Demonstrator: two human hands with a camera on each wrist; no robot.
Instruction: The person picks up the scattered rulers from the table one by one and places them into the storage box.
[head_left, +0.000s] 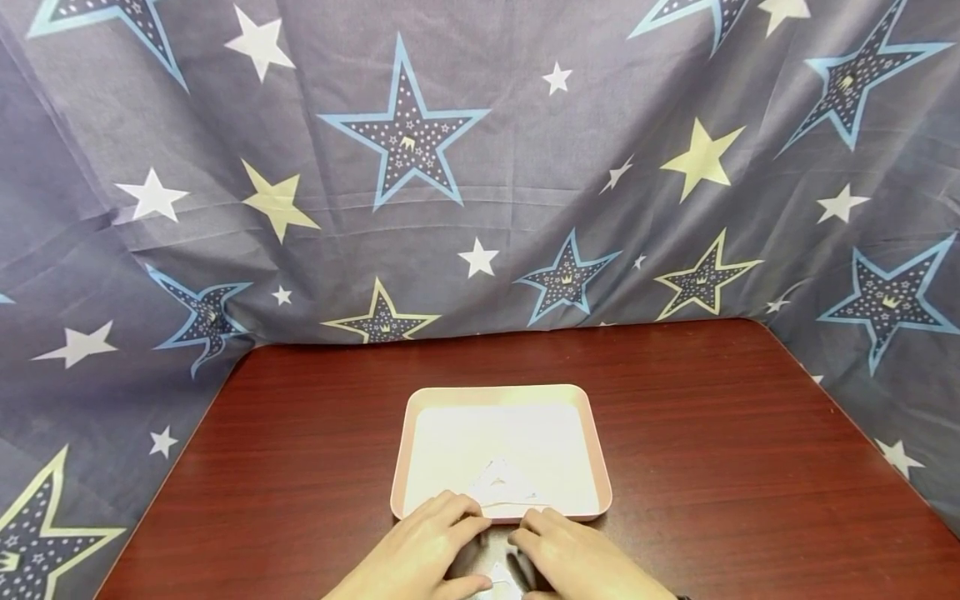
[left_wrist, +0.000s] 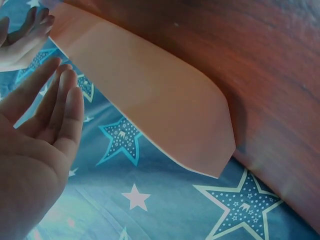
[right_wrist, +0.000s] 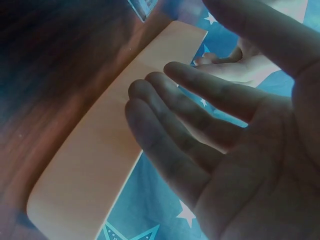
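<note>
A shallow tray (head_left: 402, 467) with a pink rim and pale inside sits on the table; both wrist views show its pink outer wall (left_wrist: 155, 95). My left hand (head_left: 427, 546) is at the tray's near edge, left of centre, with fingers loosely bent and holding nothing. On the other side my right hand (head_left: 581, 554) is near the same edge, its fingers (right_wrist: 165, 135) apart and slightly bent, with nothing in them. Inside the tray, near the front, is a faint whitish triangular shape (head_left: 501, 479), too washed out to name. A shiny grey-and-white thing (head_left: 498, 575) lies between my hands, partly hidden.
The dark red wooden table (head_left: 712, 450) extends on both sides of the tray and behind it. A grey cloth (head_left: 510, 183) printed with stars hangs behind and along the sides. A clear-edged object (right_wrist: 145, 7) shows at the top of the right wrist view.
</note>
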